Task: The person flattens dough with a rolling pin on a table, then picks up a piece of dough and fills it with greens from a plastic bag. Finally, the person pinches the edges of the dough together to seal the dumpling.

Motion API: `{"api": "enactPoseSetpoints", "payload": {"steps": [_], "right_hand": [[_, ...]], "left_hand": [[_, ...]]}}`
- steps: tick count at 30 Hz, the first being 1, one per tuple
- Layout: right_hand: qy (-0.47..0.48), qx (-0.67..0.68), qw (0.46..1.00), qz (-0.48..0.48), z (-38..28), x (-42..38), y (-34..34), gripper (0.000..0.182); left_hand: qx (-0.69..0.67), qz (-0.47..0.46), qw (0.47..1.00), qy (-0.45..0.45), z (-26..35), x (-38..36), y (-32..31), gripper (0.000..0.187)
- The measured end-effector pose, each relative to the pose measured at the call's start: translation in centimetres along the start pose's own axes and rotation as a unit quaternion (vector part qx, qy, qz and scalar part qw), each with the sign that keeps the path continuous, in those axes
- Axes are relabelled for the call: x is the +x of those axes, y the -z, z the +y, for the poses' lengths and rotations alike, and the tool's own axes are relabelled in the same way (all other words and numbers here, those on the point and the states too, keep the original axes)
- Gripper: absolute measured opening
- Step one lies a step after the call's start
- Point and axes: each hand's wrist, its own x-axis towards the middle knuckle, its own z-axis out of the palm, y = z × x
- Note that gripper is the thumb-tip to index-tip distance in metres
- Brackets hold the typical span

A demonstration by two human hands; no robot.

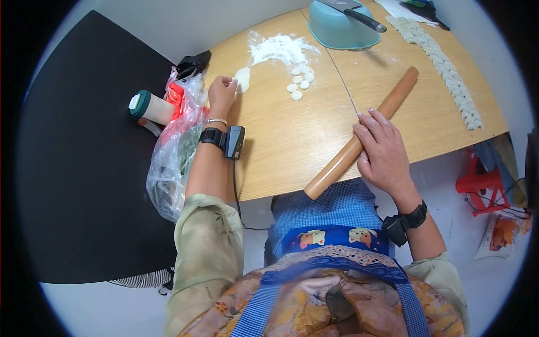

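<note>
At the left part of the wooden table, my left hand (222, 92) pinches the edge of a flat, thin dough wrapper (242, 80). My right hand (383, 149) is closed on the middle of a wooden rolling pin (341, 161), which lies slanted, its near end at the table's front edge. Several small round dough pieces (297, 95) sit between the hands, farther back. Behind them is a patch of white flour (282, 49).
A teal bowl (342, 31) with a knife (365, 19) across it stands at the back. Folded dumplings (443, 70) form a long row at the right. Plastic bags (171, 160) and a green-lidded container (156, 108) are at the left. A red stool (481, 183) stands beyond the table's right side.
</note>
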Motion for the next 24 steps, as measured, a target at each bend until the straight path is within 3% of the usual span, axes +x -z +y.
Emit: {"api": "enactPoseSetpoints", "payload": {"steps": [3, 7, 10, 12, 13, 15, 16, 18, 20, 21, 24], "right_hand": [[-0.001, -0.004, 1.0, 0.0, 0.0, 0.0, 0.0, 0.048], [-0.004, 0.003, 1.0, 0.002, 0.1, 0.0, 0.0, 0.047], [-0.007, 0.005, 1.0, 0.005, 0.0, 0.0, 0.1, 0.046], [-0.006, 0.003, 1.0, 0.008, 0.0, 0.0, 0.2, 0.046], [-0.002, 0.0, 1.0, 0.012, -0.1, 0.1, 0.2, 0.046], [0.0, -0.011, 1.0, 0.014, 0.1, 0.2, 0.5, 0.045], [0.023, 0.016, 1.0, 0.006, 0.4, 0.4, 0.7, 0.041], [0.044, 0.031, 0.999, 0.0, 1.5, 1.4, 0.6, 0.037], [0.149, 0.065, 0.986, -0.044, 2.8, 2.9, 0.3, 0.03], [0.172, 0.056, 0.983, -0.031, 2.8, 4.0, 0.7, 0.026], [0.111, 0.047, 0.991, -0.062, 3.0, 7.7, 1.4, 0.036]], "left_hand": [[0.113, -0.041, 0.993, 0.015, 0.2, 0.9, 0.0, 0.023], [0.122, -0.064, 0.99, 0.021, 0.8, 1.4, -0.2, 0.026], [0.057, -0.068, 0.995, 0.033, 0.4, 1.2, -0.3, 0.023], [-0.253, -0.055, 0.962, 0.092, -0.1, 1.2, -0.4, 0.026], [-0.254, -0.056, 0.961, 0.092, 1.2, 0.7, 0.2, 0.026], [-0.559, -0.067, 0.799, 0.211, 4.2, -1.2, 1.7, 0.027], [-0.565, -0.073, 0.795, 0.21, 5.0, -1.9, 2.4, 0.027], [-0.729, -0.137, 0.617, 0.263, 5.4, -3.1, 4.4, 0.026], [-0.74, -0.216, 0.601, 0.211, 5.7, -5.0, 6.4, 0.021], [-0.713, -0.222, 0.631, 0.208, 5.4, -5.9, 7.2, 0.02], [-0.665, -0.22, 0.686, 0.199, 5.6, -10.5, 9.8, 0.018]]}}
